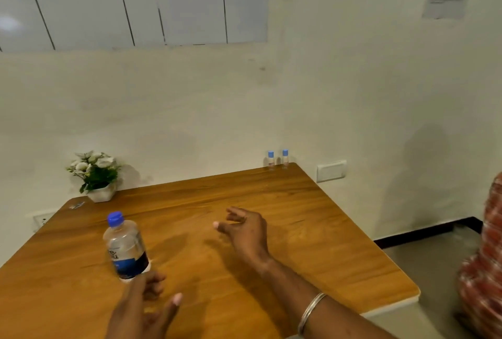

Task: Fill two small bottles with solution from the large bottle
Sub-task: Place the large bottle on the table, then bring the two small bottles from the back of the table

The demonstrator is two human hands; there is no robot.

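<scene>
Large bottle and two small bottles on a wooden table, both hands loose.

The large bottle (125,248) stands capped at lower left; the two small bottles (277,159) sit capped at the table's (312,230) far corner, centre-right. A flower pot (101,194) stands upper left. The left hand (144,308) hovers just beside the large bottle, fingers relaxed, holding nothing; the right hand (244,230) reaches mid-table, loosely curled, empty, a bangle (311,311) on its forearm.

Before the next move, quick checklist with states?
1. Large bottle upright on table: ok.
2. Its blue cap off for pouring: not ok, cap on.
3. Two small bottles near the hands: not ok, at the far corner by the wall.
4. Small bottles uncapped: not ok, both capped.
5. Left hand and right hand free: ok, neither holds anything.
6. Liquid level in large bottle: cannot tell.
</scene>
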